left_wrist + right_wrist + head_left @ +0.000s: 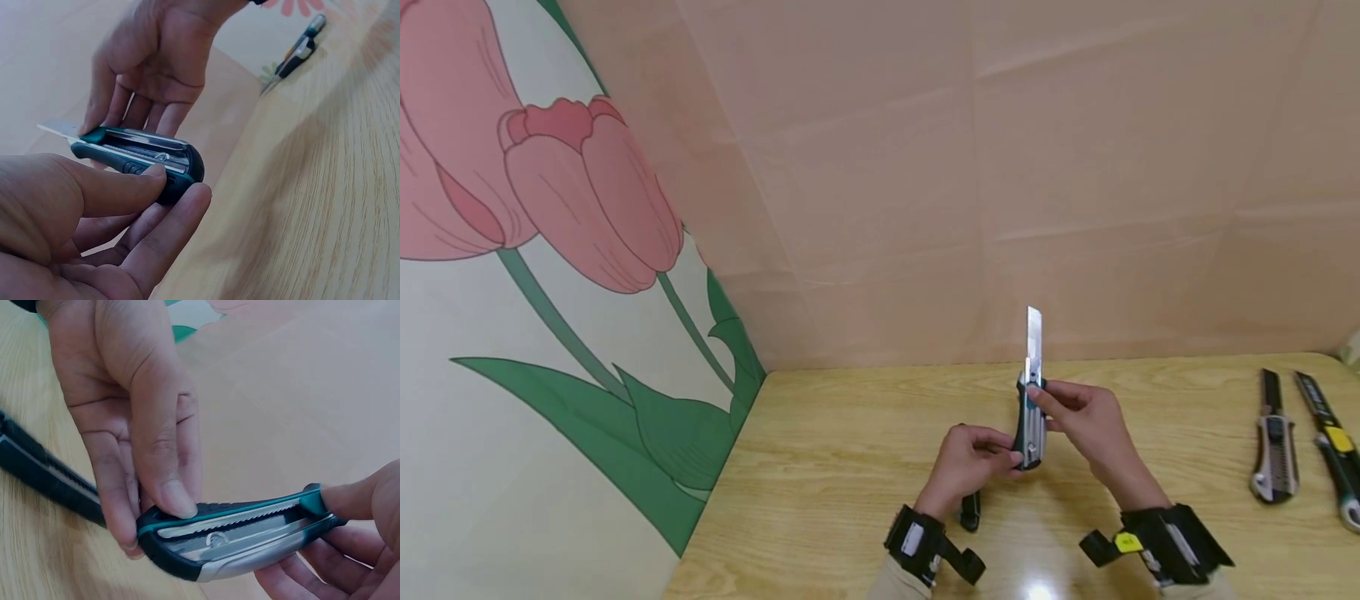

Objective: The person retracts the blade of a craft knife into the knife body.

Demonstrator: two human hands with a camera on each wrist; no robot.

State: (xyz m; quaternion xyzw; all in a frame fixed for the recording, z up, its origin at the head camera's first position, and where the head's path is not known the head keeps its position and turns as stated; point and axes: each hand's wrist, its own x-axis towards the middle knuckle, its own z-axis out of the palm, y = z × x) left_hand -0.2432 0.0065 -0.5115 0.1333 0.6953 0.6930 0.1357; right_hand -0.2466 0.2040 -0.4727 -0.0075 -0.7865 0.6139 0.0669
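A utility knife [1032,433] with a black, green and silver handle is held upright above the table, its blade [1033,333] extended and pointing up. My left hand [964,465] pinches the handle's lower end between thumb and fingers, as the left wrist view also shows. Higher up, my right hand [1093,423] grips the handle by its sides. In the right wrist view the right thumb [353,497] lies at the green slider [312,503]. Beneath the left hand a dark knife [53,478] lies on the table, mostly hidden in the head view.
Two more utility knives lie on the right side of the wooden table [842,483]: a grey one [1275,450] and a black one with a yellow part [1337,439]. A brown sheet [1000,208] hangs behind the table. On the left stands a tulip-painted wall [550,467].
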